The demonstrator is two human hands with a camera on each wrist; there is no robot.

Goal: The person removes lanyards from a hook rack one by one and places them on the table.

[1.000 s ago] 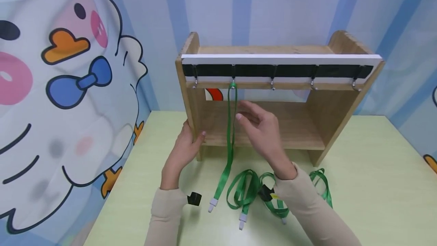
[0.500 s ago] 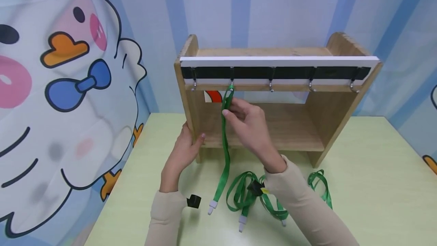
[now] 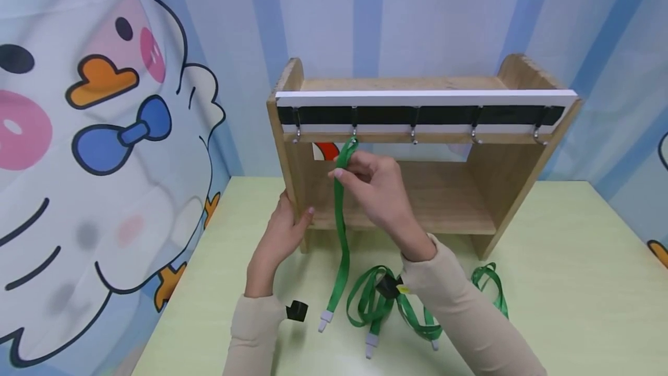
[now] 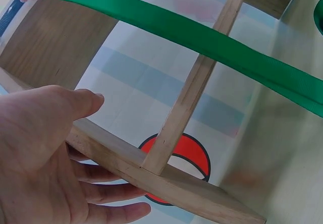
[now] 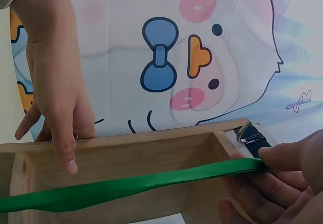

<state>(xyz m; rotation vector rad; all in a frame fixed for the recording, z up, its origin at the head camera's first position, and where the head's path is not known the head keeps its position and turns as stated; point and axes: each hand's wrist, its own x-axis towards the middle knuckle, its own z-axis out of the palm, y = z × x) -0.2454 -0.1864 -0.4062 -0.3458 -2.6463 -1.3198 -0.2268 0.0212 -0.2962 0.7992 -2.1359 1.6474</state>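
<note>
My right hand (image 3: 378,190) pinches a green lanyard (image 3: 341,248) between thumb and fingers, a little below the hook it hangs from. The lanyard's strap drops to a white plastic clip (image 3: 325,321) at table level. In the right wrist view the strap (image 5: 126,188) runs taut across the shelf opening to the thumb (image 5: 282,156). My left hand (image 3: 284,225) holds the left side panel of a wooden shelf (image 3: 289,149). Its thumb (image 4: 88,103) lies on the inner side of the panel, and the fingers lie along the outer side in the left wrist view.
Several metal hooks (image 3: 414,135) line a black strip on the shelf's front rail. More green lanyards lie coiled on the table: one (image 3: 370,300) at the middle, another (image 3: 425,324) partly under my right forearm, another (image 3: 493,283) farther right. A duck-printed cloth (image 3: 120,202) hangs behind.
My right hand has moved left to the hanging lanyard and taken hold of it, drawing its two strands together and slightly leftward. The left hand stays on the side panel.
</note>
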